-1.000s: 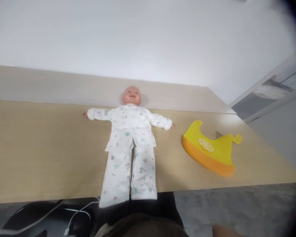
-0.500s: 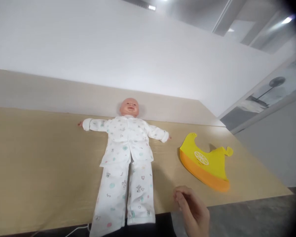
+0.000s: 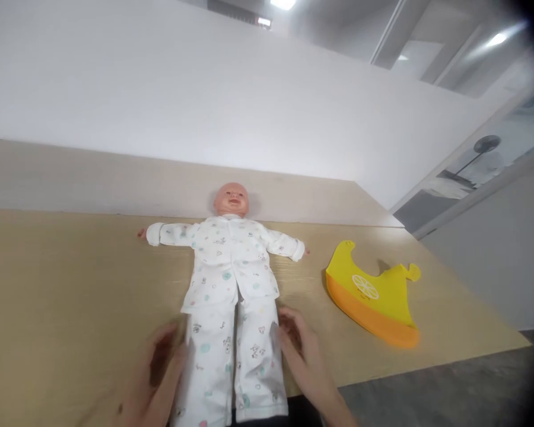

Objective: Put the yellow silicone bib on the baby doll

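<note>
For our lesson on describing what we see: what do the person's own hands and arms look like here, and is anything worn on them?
Both the left hand and the right hand are bare: no gloves, rings, watch or bands show. The wrists and the short stretch of forearm in view are uncovered too, with no sleeve showing. The fingers are slightly blurred, so finer marks cannot be told.

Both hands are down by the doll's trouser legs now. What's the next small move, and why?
Probably close both hands on the trousers. The left hand and right hand flank the doll at the legs, open, fingers at the cloth edges but gripping nothing. The yellow bib lies apart, untouched.
</note>
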`<state>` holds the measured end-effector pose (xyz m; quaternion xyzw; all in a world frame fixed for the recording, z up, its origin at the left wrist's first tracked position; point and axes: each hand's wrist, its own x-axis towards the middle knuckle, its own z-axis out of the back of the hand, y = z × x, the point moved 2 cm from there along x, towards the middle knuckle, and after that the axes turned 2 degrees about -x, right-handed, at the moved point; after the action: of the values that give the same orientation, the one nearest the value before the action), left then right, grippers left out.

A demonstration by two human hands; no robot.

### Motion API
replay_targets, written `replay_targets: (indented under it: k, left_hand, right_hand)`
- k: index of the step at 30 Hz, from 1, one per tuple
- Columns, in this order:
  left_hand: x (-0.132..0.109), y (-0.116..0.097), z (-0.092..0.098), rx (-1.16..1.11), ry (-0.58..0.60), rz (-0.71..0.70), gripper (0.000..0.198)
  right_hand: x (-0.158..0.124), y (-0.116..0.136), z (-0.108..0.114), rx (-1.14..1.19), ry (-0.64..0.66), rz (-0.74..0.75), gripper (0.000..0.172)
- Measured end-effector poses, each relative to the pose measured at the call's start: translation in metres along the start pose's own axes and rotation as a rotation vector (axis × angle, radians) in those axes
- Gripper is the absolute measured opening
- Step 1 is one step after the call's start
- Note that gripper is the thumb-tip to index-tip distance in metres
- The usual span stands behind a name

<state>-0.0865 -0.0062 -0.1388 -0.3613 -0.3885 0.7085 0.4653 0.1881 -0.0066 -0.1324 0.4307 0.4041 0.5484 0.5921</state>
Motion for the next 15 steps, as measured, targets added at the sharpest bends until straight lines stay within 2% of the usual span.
replay_targets:
  k: [3,6,11,15]
  left_hand:
    - [0.011,-0.003,-0.012,-0.151,0.083,0.03,0.054]
    - [0.017,-0.009,-0.021,-0.222,0.138,-0.015,0.057]
    - [0.02,-0.014,-0.034,-0.219,0.149,-0.071,0.053]
    - [0.013,-0.024,-0.056,-0.239,0.226,-0.1,0.048]
  right_hand:
    - [0.018,0.006,-0.013,0.069,-0.049,-0.038,0.04]
    - [0.036,0.011,-0.017,0.2,-0.098,-0.068,0.046]
    - [0.053,0.015,-0.021,0.364,-0.002,-0.184,0.056]
    - [0.052,-0.002,-0.013,0.308,0.026,-0.162,0.046]
